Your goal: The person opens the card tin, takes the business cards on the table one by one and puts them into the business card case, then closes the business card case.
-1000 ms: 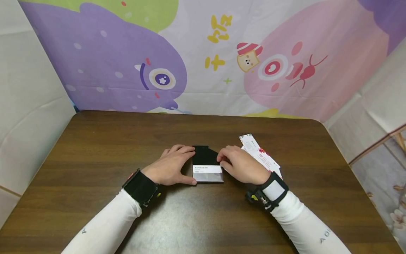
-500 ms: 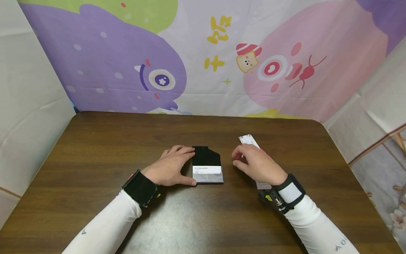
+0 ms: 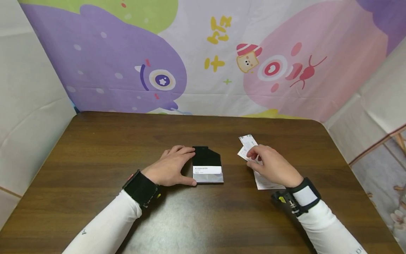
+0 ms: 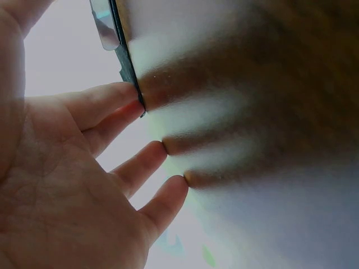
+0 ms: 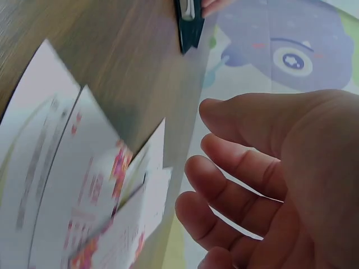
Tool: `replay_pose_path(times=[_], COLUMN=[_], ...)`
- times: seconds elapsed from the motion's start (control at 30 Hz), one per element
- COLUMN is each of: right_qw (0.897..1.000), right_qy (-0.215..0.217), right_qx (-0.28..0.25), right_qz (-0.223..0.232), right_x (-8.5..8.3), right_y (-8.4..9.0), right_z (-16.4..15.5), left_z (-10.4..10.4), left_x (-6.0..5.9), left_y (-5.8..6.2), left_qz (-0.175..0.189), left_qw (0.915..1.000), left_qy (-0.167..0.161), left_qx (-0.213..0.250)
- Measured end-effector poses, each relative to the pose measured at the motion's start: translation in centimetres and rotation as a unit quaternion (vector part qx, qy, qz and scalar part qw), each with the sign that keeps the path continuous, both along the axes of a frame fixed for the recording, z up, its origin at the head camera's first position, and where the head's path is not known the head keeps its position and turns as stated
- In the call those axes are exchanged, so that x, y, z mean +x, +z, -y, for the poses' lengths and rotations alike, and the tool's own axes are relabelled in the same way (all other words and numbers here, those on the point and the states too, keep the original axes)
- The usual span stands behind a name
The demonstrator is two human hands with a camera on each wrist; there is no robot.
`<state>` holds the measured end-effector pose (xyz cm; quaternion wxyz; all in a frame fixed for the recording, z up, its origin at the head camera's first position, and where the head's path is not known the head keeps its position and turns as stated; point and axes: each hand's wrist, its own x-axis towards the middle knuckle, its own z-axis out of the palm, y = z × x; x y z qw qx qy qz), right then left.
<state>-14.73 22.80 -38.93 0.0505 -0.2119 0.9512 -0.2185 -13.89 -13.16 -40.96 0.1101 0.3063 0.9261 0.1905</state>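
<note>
A black card holder (image 3: 205,157) with a see-through front lies flat on the table. A white printed card (image 3: 203,169) shows in its lower half. My left hand (image 3: 169,167) rests along the holder's left edge, thumb at the near corner and fingers at the far one. In the left wrist view, fingertips touch the dark edge of the holder (image 4: 128,67) and the tabletop. My right hand (image 3: 276,165) hovers over loose white cards (image 3: 248,141), partly hiding them. In the right wrist view its fingers are loosely bent, apart from the cards (image 5: 67,168) with red flower print.
The brown wooden table (image 3: 142,130) carries the holder and the cards. A cartoon-printed cloth (image 3: 215,88) hangs behind its far edge. White cloth panels (image 3: 35,88) stand at both sides.
My right hand has moved right, from the holder's right edge to above the loose cards. My left hand and the card holder have stayed in place.
</note>
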Motion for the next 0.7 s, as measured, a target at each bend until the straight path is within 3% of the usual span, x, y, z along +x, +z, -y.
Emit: replay_pose_path(times=[0.7], right_qw=[0.996], right_qy=[-0.079], right_qx=[0.046], right_qz=[0.015], right_x=[0.5], right_y=[-0.2], right_z=[-4.7], left_z=[0.0], left_x=[0.0], left_y=[0.1], left_qz=[0.005], left_qw=[1.0], left_qy=[0.001], left_qx=[0.003])
